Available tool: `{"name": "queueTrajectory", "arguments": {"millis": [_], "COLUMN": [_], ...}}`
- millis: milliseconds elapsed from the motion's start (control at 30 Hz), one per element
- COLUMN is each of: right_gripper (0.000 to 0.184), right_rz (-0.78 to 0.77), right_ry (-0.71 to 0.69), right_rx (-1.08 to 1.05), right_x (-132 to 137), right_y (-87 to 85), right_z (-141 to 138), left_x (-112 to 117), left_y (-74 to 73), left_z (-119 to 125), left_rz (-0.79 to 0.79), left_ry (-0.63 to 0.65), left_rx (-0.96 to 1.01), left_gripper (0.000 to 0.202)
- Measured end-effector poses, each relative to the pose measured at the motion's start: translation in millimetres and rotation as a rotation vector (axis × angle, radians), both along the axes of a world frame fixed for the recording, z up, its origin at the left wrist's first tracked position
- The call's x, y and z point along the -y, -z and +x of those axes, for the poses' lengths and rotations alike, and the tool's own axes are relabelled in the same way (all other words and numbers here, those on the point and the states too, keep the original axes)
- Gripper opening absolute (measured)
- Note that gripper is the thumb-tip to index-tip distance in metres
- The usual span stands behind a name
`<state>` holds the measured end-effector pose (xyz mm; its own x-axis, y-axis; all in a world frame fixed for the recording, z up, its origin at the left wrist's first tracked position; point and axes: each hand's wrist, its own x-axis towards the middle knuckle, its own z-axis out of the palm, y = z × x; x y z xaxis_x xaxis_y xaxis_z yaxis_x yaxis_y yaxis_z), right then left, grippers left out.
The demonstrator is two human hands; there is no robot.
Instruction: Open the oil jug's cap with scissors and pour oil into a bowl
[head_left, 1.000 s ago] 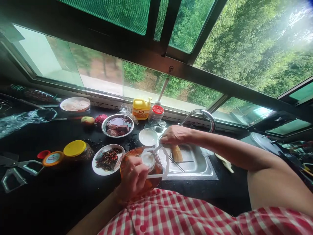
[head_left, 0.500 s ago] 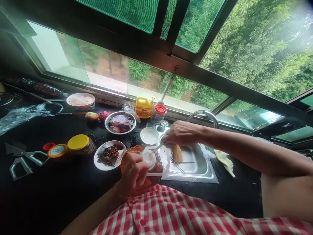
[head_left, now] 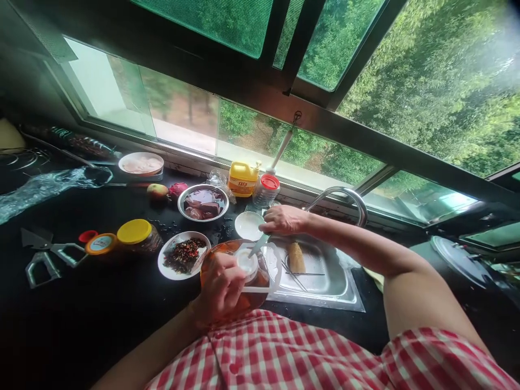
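My left hand is closed around a white round cup-like piece over a big amber see-through tub with a white handle band. Whether that piece is separate or part of the tub, I cannot tell. From the right, my right hand grips a pale flat utensil whose lower end reaches into the white piece. Left of the tub lies a white plate of dark and red chopped seasoning. A small white bowl is just beyond the utensil.
The steel sink holds a brownish tuber-like piece and thin sticks. Behind stand a metal bowl of dark meat, a yellow jug and a red-lidded jar. Scissors and a yellow-lidded jar lie left.
My right hand has drawn slightly back and its elbow has come in nearer my body. More of the utensil shows. The whole view has shifted slightly; my left hand keeps its grip.
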<state>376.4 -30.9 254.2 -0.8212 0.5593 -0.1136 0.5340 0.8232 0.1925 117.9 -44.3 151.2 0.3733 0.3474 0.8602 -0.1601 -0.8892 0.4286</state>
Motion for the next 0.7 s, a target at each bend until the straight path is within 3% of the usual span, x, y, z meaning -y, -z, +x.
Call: {"name": "queueTrajectory", "arguments": {"millis": [100,200,367,433,500,600,700], "right_gripper": [0.036,0.037,0.032,0.030,0.028,0.031,0.047], "right_rz": [0.020,0.070,0.180,0.210,0.242,0.177,-0.124], "right_ry": [0.005,0.028,0.127,0.277,0.527,0.883,0.925], "right_rx": [-0.017,0.016,0.121,0.106,-0.013,-0.393,-0.731], "right_x": [0.8,3.4,29.5,48.0,67.7,90.8,101.8], "right_y": [4.9,-3.7,-51.4,-69.5,-79.7,-78.3,-60.1], "right_z": [-0.5,-5.2,-9.2,-7.5,-9.6,-33.7,-88.2], "left_x": [-0.3,-0.7,1.1,2.0,2.7,5.6,16.7], "left_y": [1.3,2.5,1.1,-1.4,-5.3,-13.9,-23.4], "left_z": [-0.4,-1.0,-1.5,-1.4,-1.3,-3.3,-14.8], "left_rz": [0.000,-0.002,0.008,0.005,-0.012,-0.083,-0.259], "left_ry": [0.002,-0.006,-0.044,-0.058,-0.070,-0.107,-0.139], "left_rx": [-0.009,-0.020,-0.029,-0.033,-0.049,-0.082,-0.070], "left_gripper": [0.023,0.024,0.023,0.020,0.018,0.019,0.027]}}
